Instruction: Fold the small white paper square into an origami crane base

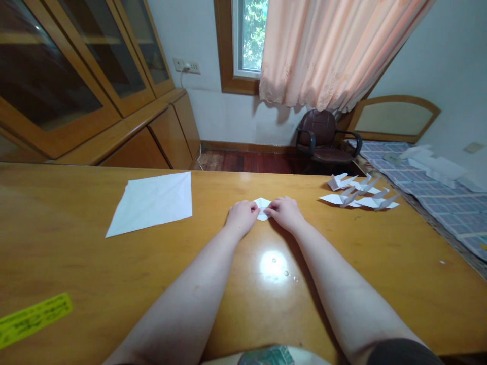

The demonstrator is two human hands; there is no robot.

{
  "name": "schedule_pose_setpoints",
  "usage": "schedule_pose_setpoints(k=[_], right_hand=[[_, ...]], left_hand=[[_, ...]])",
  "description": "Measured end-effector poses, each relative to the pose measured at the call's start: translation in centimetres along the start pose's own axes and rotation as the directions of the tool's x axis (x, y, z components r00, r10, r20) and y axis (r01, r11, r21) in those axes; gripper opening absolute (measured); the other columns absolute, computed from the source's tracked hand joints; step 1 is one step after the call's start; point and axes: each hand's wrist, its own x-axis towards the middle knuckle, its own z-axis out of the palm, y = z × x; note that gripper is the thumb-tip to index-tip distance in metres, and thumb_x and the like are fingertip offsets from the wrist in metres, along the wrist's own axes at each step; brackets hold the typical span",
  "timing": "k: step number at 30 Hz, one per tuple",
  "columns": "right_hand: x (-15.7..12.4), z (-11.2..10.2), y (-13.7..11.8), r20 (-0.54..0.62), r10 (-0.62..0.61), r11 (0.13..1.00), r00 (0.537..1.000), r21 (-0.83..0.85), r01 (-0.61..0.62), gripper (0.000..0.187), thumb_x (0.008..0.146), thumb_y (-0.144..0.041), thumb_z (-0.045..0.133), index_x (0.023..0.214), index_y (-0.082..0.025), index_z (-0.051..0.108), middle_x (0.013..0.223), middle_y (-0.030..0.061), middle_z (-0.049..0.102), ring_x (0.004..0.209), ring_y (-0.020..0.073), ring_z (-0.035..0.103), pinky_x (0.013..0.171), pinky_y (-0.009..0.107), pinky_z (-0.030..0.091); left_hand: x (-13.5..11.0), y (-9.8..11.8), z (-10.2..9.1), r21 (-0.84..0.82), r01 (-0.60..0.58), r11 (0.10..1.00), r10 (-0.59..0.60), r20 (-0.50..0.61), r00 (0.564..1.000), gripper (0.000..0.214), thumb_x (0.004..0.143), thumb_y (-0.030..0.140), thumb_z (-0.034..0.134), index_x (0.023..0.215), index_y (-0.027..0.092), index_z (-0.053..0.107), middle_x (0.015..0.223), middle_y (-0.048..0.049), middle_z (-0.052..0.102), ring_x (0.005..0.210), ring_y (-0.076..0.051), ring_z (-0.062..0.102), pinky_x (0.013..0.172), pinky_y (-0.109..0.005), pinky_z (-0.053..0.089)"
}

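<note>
A small piece of folded white paper (262, 203) lies on the wooden table (243, 314), between my two hands. My left hand (243, 215) pinches its left side, the fingers curled together. On the opposite side, my right hand (285, 213) grips the paper with fingertips and thumb in the same way. Parts of the paper's left and right edges are hidden under the fingers. Top and bottom points of the paper show between the hands, with a crease line across the middle.
Flat white sheets (155, 203) lie on the table's left. Several folded paper cranes (342, 197) stand together on the right. A yellow label (36, 319) sticks at the lower left. Beyond the table are a brown armchair (319, 132), a glass-door cabinet (114, 116) and a bed (437, 187).
</note>
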Motion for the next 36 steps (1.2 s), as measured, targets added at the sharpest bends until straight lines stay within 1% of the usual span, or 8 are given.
schedule_pose_setpoints(k=[3, 6, 10, 17, 22, 27, 29, 36], right_hand=[[0.0, 0.02, -0.07, 0.058, 0.039, 0.998, 0.998, 0.051, -0.042, 0.016, 0.084, -0.033, 0.064, 0.079, -0.021, 0.072, 0.084, 0.0045, 0.069, 0.077, 0.016, 0.057, 0.066, 0.026, 0.037], [0.08, 0.15, -0.09, 0.094, 0.091, 0.99, 0.991, 0.098, -0.1, 0.016, 0.083, -0.033, 0.063, 0.077, -0.02, 0.071, 0.08, 0.0033, 0.069, 0.072, 0.0153, 0.058, 0.062, 0.025, 0.036], [0.12, 0.14, -0.34, 0.109, 0.166, 0.977, 0.98, 0.115, -0.178, 0.019, 0.081, -0.036, 0.064, 0.073, -0.02, 0.07, 0.074, 0.0031, 0.069, 0.066, 0.0144, 0.056, 0.057, 0.025, 0.033], [0.09, 0.06, -0.5, 0.12, 0.235, 0.956, 0.964, 0.15, -0.252, 0.02, 0.078, -0.037, 0.065, 0.071, -0.019, 0.068, 0.07, 0.0018, 0.067, 0.063, 0.0134, 0.055, 0.056, 0.024, 0.031], [0.05, 0.33, -0.05, 0.112, 0.229, 0.931, 0.967, 0.264, -0.251, 0.021, 0.078, -0.039, 0.065, 0.074, -0.019, 0.069, 0.068, 0.0, 0.066, 0.062, 0.0128, 0.056, 0.055, 0.023, 0.033], [-0.01, 0.39, 0.21, 0.146, 0.176, 0.927, 0.974, 0.31, -0.214, 0.024, 0.075, -0.043, 0.068, 0.076, -0.019, 0.073, 0.069, -0.0003, 0.066, 0.063, 0.0125, 0.056, 0.055, 0.022, 0.033], [-0.02, 0.32, 0.22, 0.161, 0.158, 0.929, 0.974, 0.31, -0.202, 0.026, 0.074, -0.045, 0.07, 0.076, -0.019, 0.074, 0.068, 0.0, 0.066, 0.063, 0.0125, 0.057, 0.054, 0.022, 0.033], [0.15, 0.47, 0.28, 0.149, 0.197, 0.942, 0.969, 0.244, -0.229, 0.028, 0.075, -0.048, 0.069, 0.077, -0.021, 0.075, 0.069, 0.0008, 0.068, 0.063, 0.0134, 0.057, 0.053, 0.023, 0.032]], left_hand=[[-0.03, 0.05, -0.04, 0.002, 0.001, 1.0, -0.001, 0.007, 1.0, 0.021, 0.087, 0.031, 0.053, 0.079, 0.022, 0.07, 0.09, -0.006, 0.07, 0.085, -0.021, 0.06, 0.075, -0.03, 0.044], [0.1, -0.04, 0.15, -0.007, 0.02, 1.0, -0.02, 0.002, 1.0, 0.02, 0.086, 0.031, 0.054, 0.077, 0.021, 0.069, 0.089, -0.0062, 0.068, 0.085, -0.02, 0.06, 0.076, -0.03, 0.045], [0.34, -0.27, 0.55, -0.011, 0.022, 1.0, -0.023, -0.023, 0.999, 0.019, 0.084, 0.03, 0.055, 0.074, 0.02, 0.068, 0.086, -0.0064, 0.067, 0.084, -0.02, 0.06, 0.076, -0.03, 0.045], [0.12, -0.09, 0.44, -0.011, 0.026, 1.0, -0.026, -0.03, 0.999, 0.012, 0.08, 0.028, 0.059, 0.073, 0.02, 0.067, 0.086, -0.0061, 0.067, 0.084, -0.02, 0.06, 0.075, -0.03, 0.045], [0.12, -0.05, 0.33, -0.032, 0.024, 0.999, -0.025, -0.031, 0.999, 0.02, 0.086, 0.032, 0.055, 0.082, 0.021, 0.071, 0.091, -0.0063, 0.069, 0.086, -0.02, 0.06, 0.077, -0.029, 0.044], [0.23, -0.29, 0.3, -0.062, 0.0, 0.998, -0.002, -0.025, 1.0, 0.024, 0.085, 0.038, 0.057, 0.08, 0.021, 0.073, 0.09, -0.0059, 0.07, 0.085, -0.02, 0.061, 0.076, -0.03, 0.044], [0.23, -0.42, 0.28, -0.077, -0.008, 0.997, 0.007, -0.016, 1.0, 0.024, 0.085, 0.039, 0.057, 0.079, 0.022, 0.074, 0.088, -0.0056, 0.07, 0.084, -0.02, 0.061, 0.075, -0.03, 0.044], [0.24, -0.84, 0.26, -0.11, -0.051, 0.993, 0.049, -0.019, 0.999, 0.025, 0.084, 0.04, 0.058, 0.078, 0.022, 0.074, 0.086, -0.0051, 0.07, 0.08, -0.019, 0.061, 0.072, -0.029, 0.044]])
